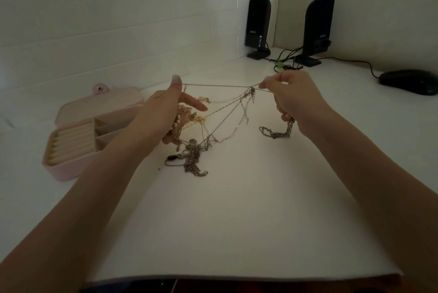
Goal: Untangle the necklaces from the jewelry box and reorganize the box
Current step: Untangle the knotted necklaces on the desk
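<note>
- left hand [166, 112] is pinching one chain [218, 85], gripping beads; right hand [291, 98] is pinching its other end.
- tangle [196, 150] is hanging between them onto the desk [237, 221], beside the open box [78, 141].
- easing tension gently, working the knot [252, 90] loose, seems best.

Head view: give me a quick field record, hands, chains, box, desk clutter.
left hand: pinches one end of a thin chain, also holds a pearl strand
right hand: pinches the chain's other end, thicker chain hanging from it
tangle: knotted chains lying on the white desk
jewelry box: pink, open, compartments look empty
background: two black speakers, mouse
</note>
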Available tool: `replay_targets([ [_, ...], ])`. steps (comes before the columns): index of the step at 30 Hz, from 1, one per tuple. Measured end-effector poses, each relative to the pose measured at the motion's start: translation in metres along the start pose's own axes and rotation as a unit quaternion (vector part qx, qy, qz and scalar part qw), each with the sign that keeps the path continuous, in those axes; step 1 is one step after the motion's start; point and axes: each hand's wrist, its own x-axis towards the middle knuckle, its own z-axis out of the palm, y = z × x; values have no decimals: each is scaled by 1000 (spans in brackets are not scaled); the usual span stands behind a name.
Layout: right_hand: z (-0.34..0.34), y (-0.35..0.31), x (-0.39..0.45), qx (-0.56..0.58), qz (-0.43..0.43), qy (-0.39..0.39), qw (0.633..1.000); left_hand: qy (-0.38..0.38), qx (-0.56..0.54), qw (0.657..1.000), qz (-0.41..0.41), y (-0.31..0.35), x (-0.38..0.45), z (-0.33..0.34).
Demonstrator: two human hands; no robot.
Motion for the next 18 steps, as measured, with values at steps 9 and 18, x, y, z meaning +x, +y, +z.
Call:
replay_targets([
  [9,-6,-6,1,59,2,2,998,146,193,969,59,-4,1,-10],
  [18,-4,-19,-15,161,-125,-107,973,88,94,979,157,5,-7,1],
])
